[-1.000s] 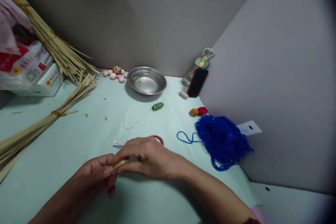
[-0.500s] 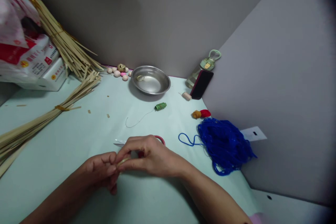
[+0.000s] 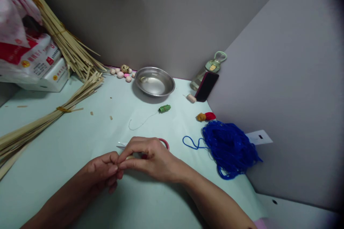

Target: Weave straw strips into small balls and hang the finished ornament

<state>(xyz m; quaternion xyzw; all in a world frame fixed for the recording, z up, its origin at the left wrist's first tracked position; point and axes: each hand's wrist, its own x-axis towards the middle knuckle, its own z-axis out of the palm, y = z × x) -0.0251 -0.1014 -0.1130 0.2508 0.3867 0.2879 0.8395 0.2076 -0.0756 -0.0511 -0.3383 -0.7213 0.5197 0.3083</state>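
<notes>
My left hand [image 3: 103, 168] and my right hand [image 3: 153, 159] meet low in the middle of the view, fingertips touching. Between the thumb and fingers of my right hand a small pale straw-coloured strip [image 3: 130, 157] shows; most of it is hidden. The thumb and fingers of my left hand are pinched at the same spot, and what they grip is covered. Behind my right hand lie scissors, with a red handle [image 3: 164, 142] and a blade tip showing. Beyond them is a green spool [image 3: 164, 108] with a thin thread trailing left.
Bundled pale strips [image 3: 51, 118] lie at left beside tissue packs [image 3: 53, 75]. At the back stand a metal bowl [image 3: 158, 87], small egg-like balls [image 3: 120, 74], a bottle [image 3: 200, 78] and a phone [image 3: 206, 86]. Blue cord [image 3: 231, 146] is heaped at right, near a red-and-yellow tassel [image 3: 206, 116].
The fingers of both hands have shifted slightly, and the pale strip now shows higher, inside my right hand's grip. My left hand's lower fingers have curled a little. The things around have stayed put.
</notes>
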